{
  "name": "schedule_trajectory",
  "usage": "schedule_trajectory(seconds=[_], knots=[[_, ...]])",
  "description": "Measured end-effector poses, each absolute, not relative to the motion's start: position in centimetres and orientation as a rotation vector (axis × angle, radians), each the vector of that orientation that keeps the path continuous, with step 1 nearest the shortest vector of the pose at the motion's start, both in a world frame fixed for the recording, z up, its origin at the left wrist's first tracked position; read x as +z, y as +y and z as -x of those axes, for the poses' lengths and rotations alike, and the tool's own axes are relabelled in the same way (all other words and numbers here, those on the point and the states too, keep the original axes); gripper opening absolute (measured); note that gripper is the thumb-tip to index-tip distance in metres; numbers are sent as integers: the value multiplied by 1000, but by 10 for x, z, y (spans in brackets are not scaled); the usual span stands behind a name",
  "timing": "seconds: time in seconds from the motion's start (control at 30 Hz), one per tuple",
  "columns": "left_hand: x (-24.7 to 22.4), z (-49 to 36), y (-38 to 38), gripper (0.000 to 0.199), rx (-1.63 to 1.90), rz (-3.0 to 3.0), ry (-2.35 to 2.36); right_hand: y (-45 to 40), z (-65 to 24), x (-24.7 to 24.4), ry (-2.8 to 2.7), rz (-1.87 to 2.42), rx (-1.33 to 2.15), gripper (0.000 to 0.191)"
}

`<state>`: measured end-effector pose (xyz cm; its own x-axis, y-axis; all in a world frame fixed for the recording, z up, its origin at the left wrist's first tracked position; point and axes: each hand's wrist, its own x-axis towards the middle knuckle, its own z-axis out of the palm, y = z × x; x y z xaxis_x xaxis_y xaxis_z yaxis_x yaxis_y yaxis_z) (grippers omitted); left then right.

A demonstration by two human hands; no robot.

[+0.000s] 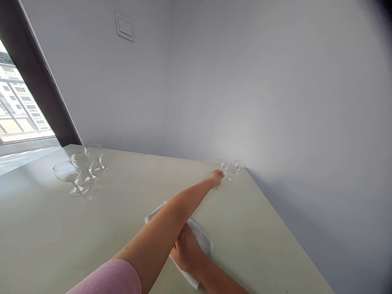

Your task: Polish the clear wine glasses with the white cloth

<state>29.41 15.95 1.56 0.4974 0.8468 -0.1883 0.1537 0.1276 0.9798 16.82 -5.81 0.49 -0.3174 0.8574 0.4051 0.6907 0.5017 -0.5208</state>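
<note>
Stretched far across the pale table (245, 245), my left hand (217, 177) has its fingers closed around a clear stemmed glass (226, 164). A second stemmed glass (239, 166) stands upright just to the right of it, close to the table's far right corner. My right hand (185, 248) is near the front, under my left forearm, on a folded white cloth (200, 237) that lies on the table. Its fingers look curled against the cloth, partly hidden by the forearm.
At the left of the table, three upright stemmed glasses stand in a slanting row: a near one (67, 173), a middle one (83, 163) and a far one (95, 154). Grey walls border the far and right edges. A window is at the far left.
</note>
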Motion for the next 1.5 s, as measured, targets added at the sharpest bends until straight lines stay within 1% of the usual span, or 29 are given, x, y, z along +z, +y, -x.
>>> schedule_trajectory(seconds=[0.07, 0.2, 0.4, 0.6, 0.8, 0.93, 1.03, 1.17, 1.27, 1.4, 1.5], knots=[[16, -280, 159, 14, 643, -1399, 956, -57, -169, 2, -2121, 1252, 371, 34], [17, -223, 157, 13, 686, -1444, 966, -55, -171, -1, -2122, 1229, 433, 31], [16, -82, 133, 22, 778, -1429, 1098, -58, -173, 5, -2131, 1220, 570, 25], [10, 63, 90, 23, 962, -1332, 1356, -56, -175, 4, -2209, 1214, 597, 21], [5, 167, 58, 26, 1151, -1247, 1616, -54, -175, -5, -2240, 1241, 550, 21], [4, 203, 45, 26, 1199, -1243, 1726, -53, -177, -9, -2235, 1249, 529, 19], [6, 218, 40, 30, 1211, -1245, 1765, -51, -177, -11, -2226, 1265, 545, 19], [10, 230, 40, 37, 1213, -1243, 1778, -52, -177, -8, -2214, 1274, 648, 19], [10, 238, 42, 40, 1211, -1252, 1774, -53, -180, 5, -2150, 1273, 794, 20], [1, 249, 44, 40, 1208, -1331, 1887, -41, -205, 23, -1925, 1317, 971, 24], [-6, 255, 47, 37, 1207, -1375, 1979, -14, -250, 21, -1541, 1433, 909, 23]])
